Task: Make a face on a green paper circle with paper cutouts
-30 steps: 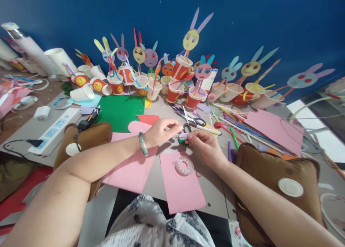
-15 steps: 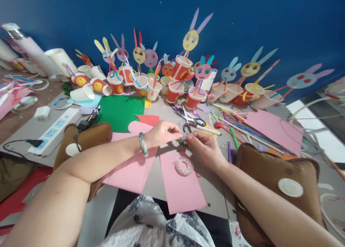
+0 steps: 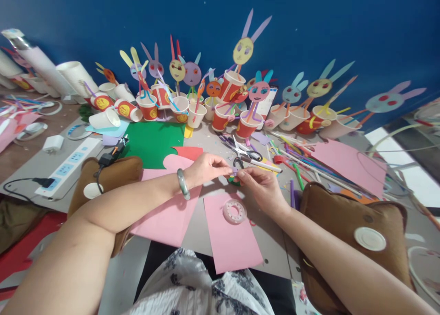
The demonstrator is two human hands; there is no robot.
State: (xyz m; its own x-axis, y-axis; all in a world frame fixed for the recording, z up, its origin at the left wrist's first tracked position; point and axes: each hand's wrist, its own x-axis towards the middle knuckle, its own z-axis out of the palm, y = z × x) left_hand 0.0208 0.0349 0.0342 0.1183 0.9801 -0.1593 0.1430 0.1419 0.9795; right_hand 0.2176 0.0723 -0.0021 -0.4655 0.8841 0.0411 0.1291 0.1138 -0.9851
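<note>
Near the left end of the bench [image 3: 198, 232] lay a power strip [image 3: 70, 167]. The left hand [image 3: 208, 169] pinched a small purple piece [image 3: 234, 171] above mid-bench. Nearer the front edge, a tape roll [image 3: 234, 212] sat on a pink sheet [image 3: 237, 251]; scissors [image 3: 242, 151] lay toward the back. The right hand [image 3: 263, 187] gripped the purple piece too, left of a brown cushion [image 3: 332, 223].

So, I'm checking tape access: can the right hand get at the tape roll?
Probably yes: the tape roll lies uncovered nearby, though the right hand seems to pinch a small purple piece.
</note>
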